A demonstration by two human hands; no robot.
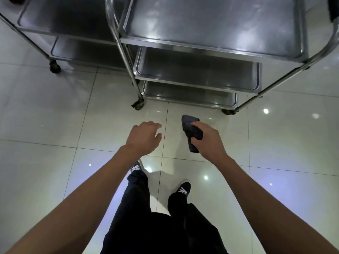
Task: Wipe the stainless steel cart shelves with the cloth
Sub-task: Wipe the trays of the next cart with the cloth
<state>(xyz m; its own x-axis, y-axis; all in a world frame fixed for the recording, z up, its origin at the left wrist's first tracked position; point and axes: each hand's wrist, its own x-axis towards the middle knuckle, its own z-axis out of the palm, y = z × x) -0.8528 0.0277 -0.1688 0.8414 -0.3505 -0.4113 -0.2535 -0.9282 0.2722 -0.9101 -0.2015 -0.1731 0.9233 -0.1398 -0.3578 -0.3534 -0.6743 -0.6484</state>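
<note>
The person stands short of the cart (201, 74), both arms out over the tiled floor (55, 116). The right hand (207, 139) grips the dark folded cloth (191, 132), held in the air near the cart's front edge and touching no shelf. The left hand (144, 137) hangs loose, holding nothing. The top shelf (211, 24) shows dull smears, so by the look of it, the wiping has barely begun; all three shelves seem left to do.

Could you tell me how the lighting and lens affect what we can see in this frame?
Head view: ceiling lights glare off the glossy floor tiles and top shelf; wide-angle distortion bows the cart frame; the dark cloth in the right hand shows little texture.
</note>
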